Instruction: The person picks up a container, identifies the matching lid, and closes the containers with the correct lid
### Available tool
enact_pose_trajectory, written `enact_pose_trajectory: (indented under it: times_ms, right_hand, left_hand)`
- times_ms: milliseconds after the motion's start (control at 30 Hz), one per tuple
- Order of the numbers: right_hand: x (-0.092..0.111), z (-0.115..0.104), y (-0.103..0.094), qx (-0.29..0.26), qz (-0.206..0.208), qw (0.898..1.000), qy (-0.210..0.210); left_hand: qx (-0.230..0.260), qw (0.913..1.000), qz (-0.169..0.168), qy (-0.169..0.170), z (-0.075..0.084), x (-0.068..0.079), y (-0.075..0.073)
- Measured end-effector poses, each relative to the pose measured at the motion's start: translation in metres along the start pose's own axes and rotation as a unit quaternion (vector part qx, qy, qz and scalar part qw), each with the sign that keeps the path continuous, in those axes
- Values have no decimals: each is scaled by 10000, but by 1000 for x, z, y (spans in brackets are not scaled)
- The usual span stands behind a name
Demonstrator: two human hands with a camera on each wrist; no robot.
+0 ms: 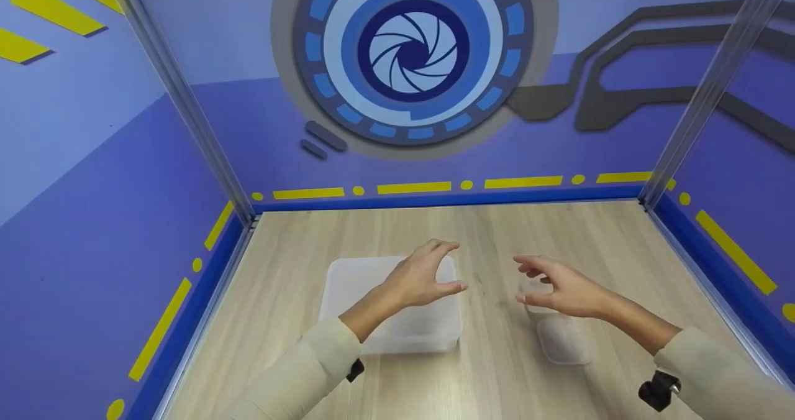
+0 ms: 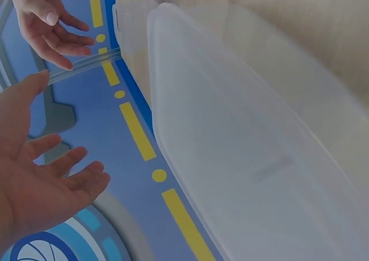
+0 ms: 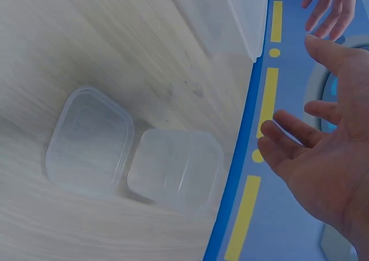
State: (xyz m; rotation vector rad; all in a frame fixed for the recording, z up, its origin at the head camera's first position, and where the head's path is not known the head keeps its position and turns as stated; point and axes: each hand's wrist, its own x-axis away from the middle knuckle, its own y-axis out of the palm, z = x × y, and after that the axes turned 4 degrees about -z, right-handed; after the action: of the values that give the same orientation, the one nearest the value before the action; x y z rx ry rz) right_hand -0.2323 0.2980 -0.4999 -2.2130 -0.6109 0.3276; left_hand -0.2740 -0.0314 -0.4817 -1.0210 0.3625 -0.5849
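Note:
A large translucent plastic box (image 1: 410, 333) stands on the table, left of its middle. My left hand (image 1: 417, 280) hovers over it, thumb and fingers spread, holding nothing. In the left wrist view the box's pale lid-like top (image 2: 219, 151) lies apart from that hand. To the right, my right hand (image 1: 565, 291) is in the air with loosely bent fingers and nothing in its grasp. Below it are two small clear square containers. The nearer container (image 1: 563, 342) shows whole in the head view; the farther container (image 3: 176, 169) is partly hidden there by the right hand.
The wood-grain table (image 1: 484, 370) is bounded by a blue and purple back wall (image 1: 248, 134) and side walls. Metal corner posts (image 1: 186, 103) rise at the back left and back right. A strip of table separates the large box from the small containers.

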Motion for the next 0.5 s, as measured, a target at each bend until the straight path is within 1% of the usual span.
enact_pose_trajectory:
  times_ms: [133, 267, 400, 500]
  right_hand:
    - [4, 6, 0, 38, -11, 10000, -80]
    - [10, 12, -2, 121, -45, 9998, -140]
    - [15, 18, -4, -2, -173, 9998, -64]
    - [17, 21, -5, -50, -256, 9997, 33]
  left_hand:
    - [-6, 10000, -25, -60, 1, -3, 4]
    - [8, 9999, -104, 14, 6, -7, 10]
    - [-47, 9998, -168, 84, 13, -12, 16]
    - [-19, 9998, -146, 123, 17, -16, 21]
